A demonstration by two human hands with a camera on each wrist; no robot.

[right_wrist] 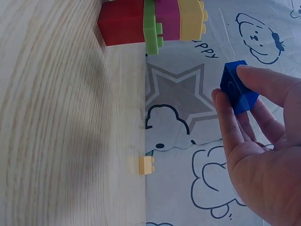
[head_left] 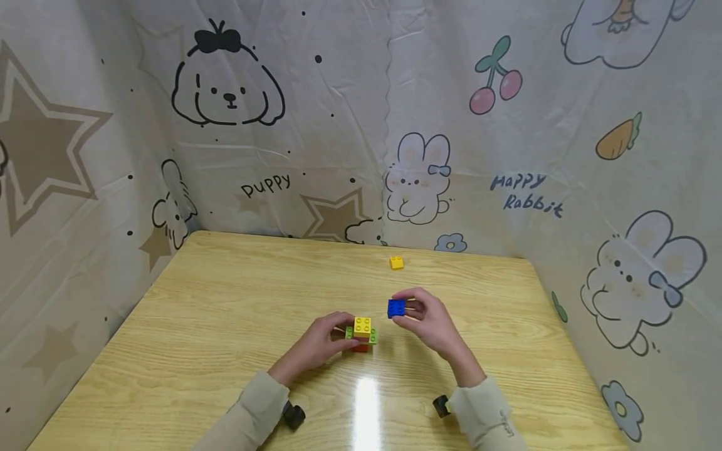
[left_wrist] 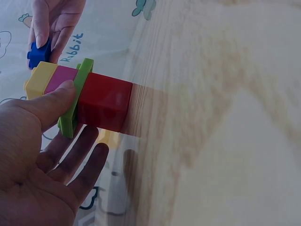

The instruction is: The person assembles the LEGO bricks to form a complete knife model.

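My left hand (head_left: 318, 343) grips a stack of toy building bricks at the front middle of the table. From the bottom, the left wrist view shows a red brick (left_wrist: 104, 101), a thin wider green brick (left_wrist: 83, 80), a magenta brick (left_wrist: 60, 79) and a yellow brick (left_wrist: 40, 81) on top. The stack stands upright on the table, with my left thumb on the magenta layer. To its right, my right hand (head_left: 427, 319) pinches a blue brick (head_left: 397, 308) between thumb and fingers, above the table and apart from the stack. Its hollow underside shows in the right wrist view.
A loose yellow brick (head_left: 397, 263) lies near the back edge of the wooden table (head_left: 254, 275). Patterned cloth (head_left: 338, 125) hangs behind the table and along both sides. Black wrist devices (head_left: 293, 414) sit at both sleeves.
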